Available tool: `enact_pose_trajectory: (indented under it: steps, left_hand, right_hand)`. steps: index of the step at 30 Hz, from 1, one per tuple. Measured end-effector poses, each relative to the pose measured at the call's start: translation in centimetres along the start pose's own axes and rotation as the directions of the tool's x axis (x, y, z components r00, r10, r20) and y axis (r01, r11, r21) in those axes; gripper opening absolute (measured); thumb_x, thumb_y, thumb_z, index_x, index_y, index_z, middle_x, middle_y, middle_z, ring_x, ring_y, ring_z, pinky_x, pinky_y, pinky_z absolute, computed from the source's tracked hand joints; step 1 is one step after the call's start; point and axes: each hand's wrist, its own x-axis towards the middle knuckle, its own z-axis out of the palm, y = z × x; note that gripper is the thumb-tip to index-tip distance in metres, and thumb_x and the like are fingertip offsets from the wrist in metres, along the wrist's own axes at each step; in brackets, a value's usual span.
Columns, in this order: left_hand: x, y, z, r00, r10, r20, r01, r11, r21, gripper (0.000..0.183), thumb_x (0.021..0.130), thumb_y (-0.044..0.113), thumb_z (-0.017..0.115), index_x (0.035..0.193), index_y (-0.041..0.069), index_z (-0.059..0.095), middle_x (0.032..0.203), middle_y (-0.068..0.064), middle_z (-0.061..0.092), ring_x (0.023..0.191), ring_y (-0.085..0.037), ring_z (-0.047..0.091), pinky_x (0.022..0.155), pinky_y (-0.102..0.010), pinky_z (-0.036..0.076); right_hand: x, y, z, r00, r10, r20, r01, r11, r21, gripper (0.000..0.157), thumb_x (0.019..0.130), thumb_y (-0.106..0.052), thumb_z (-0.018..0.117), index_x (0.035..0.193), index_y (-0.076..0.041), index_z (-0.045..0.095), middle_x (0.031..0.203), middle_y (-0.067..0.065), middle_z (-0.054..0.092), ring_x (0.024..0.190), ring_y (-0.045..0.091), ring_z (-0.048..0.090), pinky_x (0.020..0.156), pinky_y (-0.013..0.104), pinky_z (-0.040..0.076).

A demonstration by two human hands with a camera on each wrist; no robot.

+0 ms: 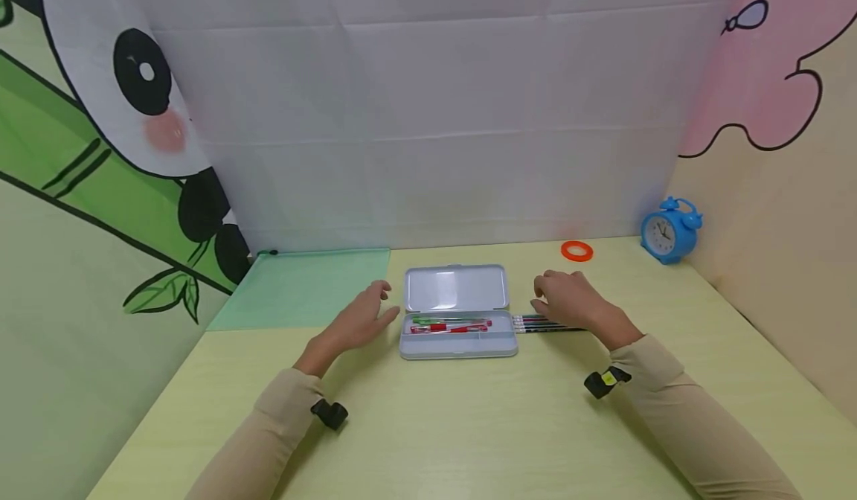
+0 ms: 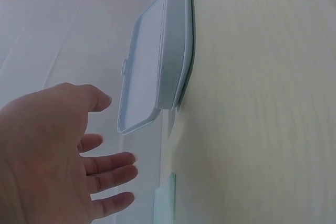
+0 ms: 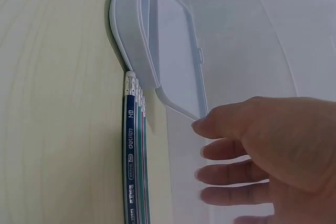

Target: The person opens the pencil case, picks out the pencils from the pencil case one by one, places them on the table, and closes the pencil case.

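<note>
An opened pale grey pencil case (image 1: 458,347) lies on the table, its lid (image 1: 457,289) tipped back toward the wall. Inside are red pens (image 1: 450,329) and a green pen (image 1: 428,321). Several pencils (image 1: 535,324) with white erasers lie side by side against the case's right end; in the right wrist view the front pencil (image 3: 130,140) is dark blue. My left hand (image 1: 361,316) hovers left of the case, fingers spread and holding nothing. Above the pencils is my right hand (image 1: 572,299), apart from them, its fingers loosely bent around nothing in the right wrist view.
A green mat (image 1: 315,288) covers the table's back left. Toward the back right lie an orange ring (image 1: 577,251) and a blue alarm clock (image 1: 669,231). A white sheet (image 1: 435,135) hangs behind the table, between painted walls.
</note>
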Motion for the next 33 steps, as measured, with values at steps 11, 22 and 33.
enact_pose_trajectory:
  steps: [11,22,33]
  left_hand:
    - [-0.1,0.1,-0.4,0.993,-0.004,-0.119,0.028,0.98,0.195,0.072,0.103,0.037,0.054,0.153,-0.006,0.026,0.152,-0.026,0.036,0.141,-0.041,0.032,0.114,-0.061,0.021]
    - [0.9,-0.3,0.9,0.999,-0.013,-0.035,0.014,0.999,0.045,0.082,0.101,0.04,0.056,0.157,-0.003,0.014,0.16,-0.024,0.023,0.146,-0.04,0.024,0.115,-0.055,0.022]
    - [2.4,-0.5,2.6,0.995,0.0,0.101,0.033,0.944,-0.329,0.128,0.08,0.049,0.082,0.16,0.016,-0.013,0.163,-0.012,0.022,0.15,-0.033,0.019,0.115,-0.057,0.021]
  right_hand:
    - [-0.2,0.7,0.7,0.991,0.134,-0.022,-0.133,0.99,0.046,0.06,0.097,-0.033,0.065,0.141,0.003,0.049,0.144,0.028,0.043,0.133,0.048,0.037,0.104,0.078,0.013]
    - [0.4,0.7,1.7,0.994,0.111,-0.014,-0.109,0.991,0.074,0.064,0.099,-0.037,0.06,0.147,0.002,0.043,0.15,0.027,0.037,0.138,0.048,0.031,0.105,0.078,0.008]
    - [1.8,-0.4,2.8,0.996,0.064,0.067,-0.076,0.976,0.202,0.085,0.099,-0.045,0.058,0.157,0.001,0.018,0.159,0.026,0.024,0.145,0.05,0.02,0.109,0.073,0.001]
